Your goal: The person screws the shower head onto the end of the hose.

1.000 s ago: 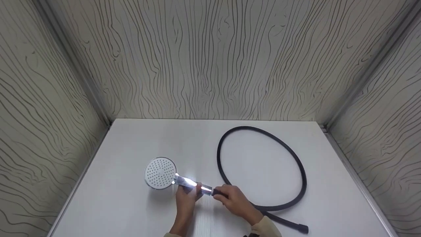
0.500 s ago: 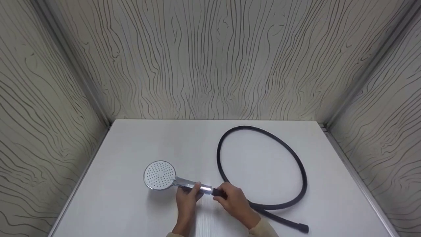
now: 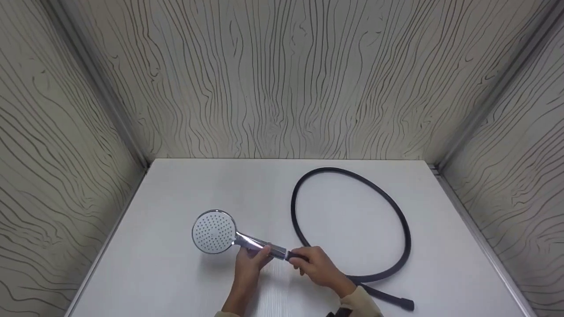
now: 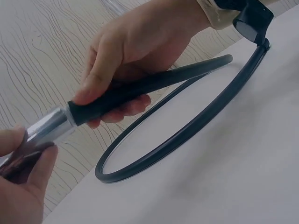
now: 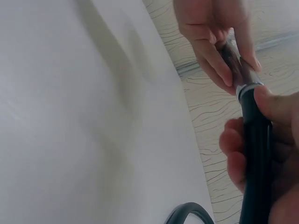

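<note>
A chrome shower head (image 3: pixel 214 232) with a round white nozzle face tilts up toward the head camera. My left hand (image 3: pixel 249 269) grips its chrome handle (image 3: pixel 255 245), thumb on top. The black shower hose (image 3: pixel 404 229) has one end fitting (image 4: pixel 88 109) right at the handle's lower end, with a thin pale ring showing at the joint. My right hand (image 3: pixel 318 267) holds that fitting, thumb along one side and fingers curled beneath, as the right wrist view shows. Both hands are raised over the white table (image 3: pixel 176 185).
The hose loops across the table's right half and crosses itself near the right forearm. Its other end (image 3: pixel 406 304) lies at the front right. Wood-grain panels (image 3: pixel 282 79) stand behind and on both sides of the table.
The shower head dips slightly, then rises again, and its handle tilts with it. My right hand has shifted its fingers around the hose fitting. The loop on the table stays put.
</note>
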Demonstrator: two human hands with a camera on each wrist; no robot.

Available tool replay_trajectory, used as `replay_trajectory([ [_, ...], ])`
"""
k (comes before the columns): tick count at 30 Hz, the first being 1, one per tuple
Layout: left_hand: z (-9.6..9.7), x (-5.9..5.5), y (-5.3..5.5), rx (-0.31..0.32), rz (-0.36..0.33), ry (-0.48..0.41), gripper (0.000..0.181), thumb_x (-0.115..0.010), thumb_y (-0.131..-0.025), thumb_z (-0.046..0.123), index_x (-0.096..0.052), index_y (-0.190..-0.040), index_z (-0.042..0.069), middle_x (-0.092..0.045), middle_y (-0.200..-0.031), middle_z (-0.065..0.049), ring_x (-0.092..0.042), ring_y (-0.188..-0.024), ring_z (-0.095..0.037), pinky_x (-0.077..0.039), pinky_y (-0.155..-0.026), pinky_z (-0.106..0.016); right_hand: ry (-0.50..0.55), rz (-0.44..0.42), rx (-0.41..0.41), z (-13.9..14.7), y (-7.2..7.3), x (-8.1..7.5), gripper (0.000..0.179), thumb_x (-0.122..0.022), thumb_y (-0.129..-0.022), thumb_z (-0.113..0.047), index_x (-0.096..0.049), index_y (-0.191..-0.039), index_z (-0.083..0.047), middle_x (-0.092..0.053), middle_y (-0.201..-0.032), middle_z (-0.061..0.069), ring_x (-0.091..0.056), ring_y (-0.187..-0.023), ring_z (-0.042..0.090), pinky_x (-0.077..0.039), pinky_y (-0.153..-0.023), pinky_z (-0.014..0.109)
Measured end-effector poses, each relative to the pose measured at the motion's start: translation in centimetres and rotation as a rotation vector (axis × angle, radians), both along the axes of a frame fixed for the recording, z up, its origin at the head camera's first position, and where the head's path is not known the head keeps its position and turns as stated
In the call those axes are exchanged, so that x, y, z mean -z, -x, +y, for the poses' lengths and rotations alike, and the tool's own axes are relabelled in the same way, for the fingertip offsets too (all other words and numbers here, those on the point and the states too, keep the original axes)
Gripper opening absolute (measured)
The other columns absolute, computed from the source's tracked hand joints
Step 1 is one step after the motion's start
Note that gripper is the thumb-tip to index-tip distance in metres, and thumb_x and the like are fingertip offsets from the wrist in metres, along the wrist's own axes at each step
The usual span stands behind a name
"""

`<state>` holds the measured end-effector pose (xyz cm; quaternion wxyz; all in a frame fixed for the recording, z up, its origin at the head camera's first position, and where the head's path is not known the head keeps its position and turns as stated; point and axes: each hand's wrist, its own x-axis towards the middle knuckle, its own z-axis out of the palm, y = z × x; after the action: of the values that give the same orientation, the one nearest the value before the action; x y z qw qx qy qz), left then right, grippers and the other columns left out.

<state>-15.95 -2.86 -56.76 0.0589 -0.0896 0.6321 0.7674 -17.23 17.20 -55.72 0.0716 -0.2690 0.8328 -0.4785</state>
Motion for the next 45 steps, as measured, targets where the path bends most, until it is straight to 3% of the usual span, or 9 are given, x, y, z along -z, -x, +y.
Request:
replay_trajectory([
  [3,-0.2,0.1,0.0,0.026,0.014,-0.037,0.06,-0.065,-0.093,0.025,-0.034,-0.134,-0.005,-0.058,-0.124,-0.02,-0.061,-0.121,-0.029,-0.054,-0.102,-0.031,0.035,-0.128,-0.057,0.4,0.4,-0.5,0.023,-0.055,-0.099,-0.025,-0.07,-0.094,-0.008,-0.063,-0.074,0.02,-0.055,-0.055,0.007,-0.048,-0.052,0.013],
  [6,0.0,0.1,-0.1,-0.014,0.014,-0.017,0.054,-0.066,-0.092,0.021,-0.037,-0.129,-0.006,-0.06,-0.117,-0.018,-0.066,-0.112,-0.026,-0.056,-0.098,-0.031,-0.026,-0.121,-0.02,0.2,0.3,-0.5,0.025,-0.057,-0.099,-0.029,-0.072,-0.094,-0.01,-0.062,-0.07,0.01,-0.051,-0.055,0.003,-0.045,-0.051,0.012],
  [13,0.7,0.1,-0.1,-0.193,0.029,0.063,0.066,-0.068,-0.088,0.006,-0.031,-0.14,-0.007,-0.062,-0.107,-0.021,-0.071,-0.096,-0.028,-0.062,-0.082,-0.031,-0.167,0.223,0.163,-1.4,-0.8,0.7,0.02,-0.062,-0.094,-0.032,-0.068,-0.084,-0.016,-0.051,-0.067,-0.01,-0.039,-0.06,-0.005,-0.038,-0.052,0.01],
  [16,0.5,0.1,-0.1,-0.173,0.019,0.106,0.055,-0.068,-0.088,0.008,-0.039,-0.132,-0.009,-0.064,-0.107,-0.02,-0.07,-0.097,-0.028,-0.062,-0.082,-0.032,-0.174,0.294,0.159,-1.5,-0.9,0.9,0.019,-0.062,-0.095,-0.031,-0.065,-0.082,-0.018,-0.051,-0.066,-0.01,-0.038,-0.06,-0.006,-0.037,-0.052,0.01],
  [23,-0.6,0.0,-0.3,0.05,0.019,0.062,0.063,-0.068,-0.09,0.024,-0.036,-0.135,-0.007,-0.062,-0.123,-0.02,-0.065,-0.115,-0.028,-0.056,-0.099,-0.031,-0.058,-0.091,-0.018,0.1,-0.1,0.4,0.036,-0.051,-0.101,-0.03,-0.067,-0.091,0.001,-0.059,-0.068,0.007,-0.048,-0.056,-0.004,-0.043,-0.051,0.011],
  [28,-0.4,-0.2,-0.2,0.072,0.056,0.068,0.055,-0.071,-0.087,0.025,-0.045,-0.124,-0.005,-0.064,-0.123,-0.019,-0.064,-0.116,-0.027,-0.056,-0.099,-0.031,-0.025,-0.216,-0.022,0.4,0.1,0.1,0.042,-0.05,-0.102,-0.031,-0.067,-0.093,0.006,-0.059,-0.067,0.012,-0.05,-0.051,-0.001,-0.042,-0.047,0.01],
  [35,0.8,0.2,-0.4,-0.078,-0.011,0.083,0.062,-0.068,-0.09,0.014,-0.035,-0.136,-0.01,-0.063,-0.115,-0.023,-0.069,-0.104,-0.028,-0.06,-0.089,-0.029,-0.093,-0.102,0.131,-0.2,-0.3,0.4,0.029,-0.074,-0.086,-0.025,-0.06,-0.104,-0.007,-0.061,-0.083,0.003,-0.049,-0.065,0.001,-0.045,-0.055,0.014],
  [40,1.2,0.3,-0.1,-0.215,-0.007,0.11,0.052,-0.072,-0.085,0.008,-0.045,-0.127,-0.008,-0.065,-0.104,-0.019,-0.07,-0.092,-0.021,-0.063,-0.079,-0.031,-0.136,0.076,0.188,-0.6,-0.7,0.6,0.033,-0.081,-0.077,-0.011,-0.057,-0.099,-0.008,-0.059,-0.089,-0.002,-0.052,-0.076,0.002,-0.051,-0.066,0.018],
  [45,0.8,0.2,-0.2,-0.136,-0.005,0.096,0.058,-0.069,-0.089,0.013,-0.038,-0.134,-0.007,-0.063,-0.113,-0.02,-0.069,-0.103,-0.027,-0.061,-0.087,-0.031,-0.156,0.19,0.161,-0.6,-0.7,0.6,0.012,-0.073,-0.086,-0.016,-0.066,-0.095,-0.012,-0.064,-0.081,-0.003,-0.051,-0.07,-0.002,-0.05,-0.06,0.016],
])
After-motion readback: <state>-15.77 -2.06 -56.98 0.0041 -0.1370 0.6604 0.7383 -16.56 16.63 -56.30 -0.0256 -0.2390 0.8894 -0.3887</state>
